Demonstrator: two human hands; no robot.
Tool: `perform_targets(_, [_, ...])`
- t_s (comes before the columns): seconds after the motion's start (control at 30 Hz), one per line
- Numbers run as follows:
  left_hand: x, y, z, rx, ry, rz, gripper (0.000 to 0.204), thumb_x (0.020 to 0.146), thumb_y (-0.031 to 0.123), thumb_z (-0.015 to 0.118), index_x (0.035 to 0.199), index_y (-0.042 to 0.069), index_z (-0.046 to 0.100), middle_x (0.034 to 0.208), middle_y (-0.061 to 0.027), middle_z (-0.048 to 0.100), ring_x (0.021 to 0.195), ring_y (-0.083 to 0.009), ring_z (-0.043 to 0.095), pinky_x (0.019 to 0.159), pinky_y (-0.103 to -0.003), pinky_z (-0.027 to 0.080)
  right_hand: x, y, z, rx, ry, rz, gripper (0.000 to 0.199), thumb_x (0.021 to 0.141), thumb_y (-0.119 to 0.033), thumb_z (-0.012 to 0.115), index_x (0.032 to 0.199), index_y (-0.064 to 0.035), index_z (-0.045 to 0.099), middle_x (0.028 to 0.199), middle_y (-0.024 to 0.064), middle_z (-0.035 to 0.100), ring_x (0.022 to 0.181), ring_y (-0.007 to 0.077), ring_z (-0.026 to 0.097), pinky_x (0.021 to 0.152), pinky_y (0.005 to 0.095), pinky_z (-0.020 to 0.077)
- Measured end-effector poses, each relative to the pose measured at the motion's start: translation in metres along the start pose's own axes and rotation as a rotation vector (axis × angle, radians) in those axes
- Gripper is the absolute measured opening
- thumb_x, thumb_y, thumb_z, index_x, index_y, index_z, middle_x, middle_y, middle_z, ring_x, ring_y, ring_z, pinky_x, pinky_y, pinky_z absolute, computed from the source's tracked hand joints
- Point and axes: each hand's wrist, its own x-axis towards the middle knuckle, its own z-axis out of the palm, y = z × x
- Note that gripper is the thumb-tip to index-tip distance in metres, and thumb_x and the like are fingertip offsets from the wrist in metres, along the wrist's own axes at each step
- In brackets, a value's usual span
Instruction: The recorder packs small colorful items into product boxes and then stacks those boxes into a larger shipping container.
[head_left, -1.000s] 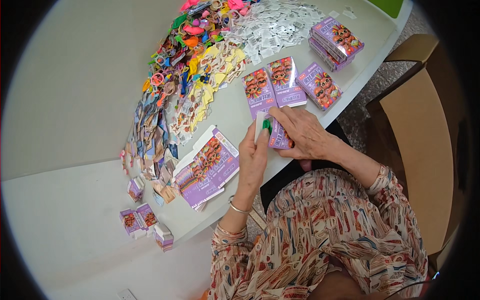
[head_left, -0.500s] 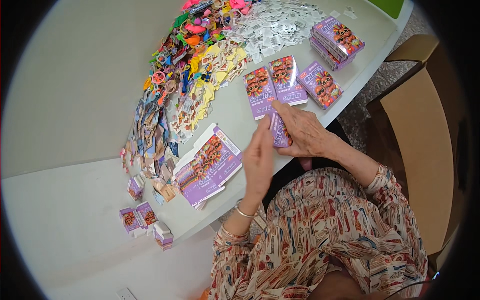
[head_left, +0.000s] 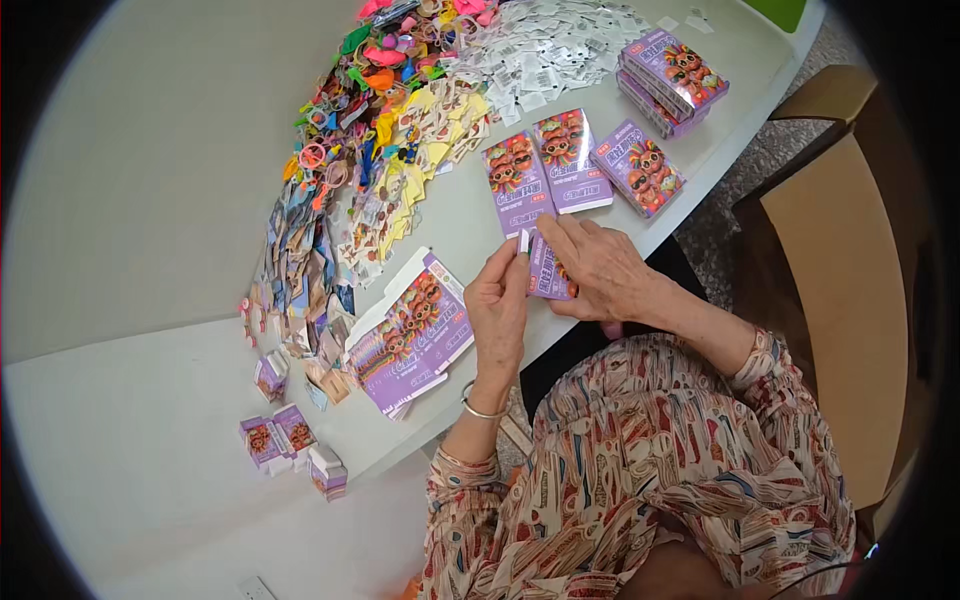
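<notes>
Thumb and fingers of the right hand (head_left: 608,265) clasped a flat, rectangular purple cardboard box (head_left: 548,268), while the left hand's (head_left: 500,308) fingertips touched the narrow white card flap (head_left: 524,241) at its end; whether they pinched it could not be told. Between the hands, at the near edge of the pale table (head_left: 455,220), the box's long axis ran roughly left to right, flap end toward the left hand, far end under the right palm. Bright cartoon figures and lettering showed on its upper face.

Pale table (head_left: 455,222) with purple boxes (head_left: 638,168), white slips (head_left: 560,52), colourful trinkets (head_left: 382,62).
</notes>
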Motion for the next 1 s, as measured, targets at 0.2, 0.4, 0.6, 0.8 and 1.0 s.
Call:
perform_targets(0.2, [-0.008,-0.006,0.004,0.288,0.028,0.152,0.031,0.092,0.002,0.053,0.121,-0.005,0.059,0.095,-0.0065,0.066,0.078,-0.0071,0.056,0.069,-0.024,0.047,-0.002,0.004,0.001,0.013,0.010,-0.019,0.092,0.062,-0.029,0.077,0.133,0.0082,0.032,0.112,0.0199,0.052,0.091,0.0345,0.059,0.072,0.0424,0.0523])
perform_targets(0.4, [-0.022,0.000,0.013,0.671,0.027,0.365,0.034,0.095,0.003,0.048,0.128,-0.003,0.053,0.100,-0.0103,0.067,0.079,-0.0114,0.059,0.074,-0.024,0.049,0.001,0.001,-0.001,0.024,-0.008,-0.010,0.095,0.066,-0.033,0.077,0.137,0.0078,0.028,0.113,0.0220,0.050,0.090,0.0369,0.059,0.071,0.0433,0.0524])
perform_targets(0.6, [-0.014,-0.010,0.002,0.090,0.061,0.283,0.032,0.098,0.005,0.046,0.129,-0.004,0.049,0.119,-0.0148,0.063,0.096,-0.0199,0.066,0.081,-0.031,0.051,0.003,0.004,0.006,0.068,0.090,-0.040,0.093,0.068,-0.032,0.075,0.140,0.0024,0.027,0.105,0.0193,0.050,0.085,0.0358,0.060,0.065,0.0422,0.0532])
perform_targets(0.8, [-0.030,-0.007,0.013,0.588,0.148,0.306,0.025,0.094,0.002,0.053,0.117,-0.005,0.060,0.100,-0.0170,0.069,0.085,-0.0142,0.065,0.071,-0.028,0.050,0.001,0.003,0.006,0.025,0.120,-0.043,0.090,0.069,-0.033,0.074,0.141,-0.0021,0.030,0.103,0.0182,0.050,0.084,0.0353,0.061,0.064,0.0426,0.0534])
perform_targets(1.0, [-0.029,-0.007,0.011,0.604,0.095,0.274,0.029,0.093,0.001,0.054,0.122,-0.004,0.057,0.107,-0.0182,0.067,0.093,-0.0142,0.065,0.077,-0.029,0.051,-0.003,-0.004,-0.001,0.000,0.013,0.046,0.093,0.065,-0.034,0.077,0.140,-0.0032,0.033,0.112,0.0196,0.049,0.092,0.0351,0.059,0.072,0.0414,0.0529])
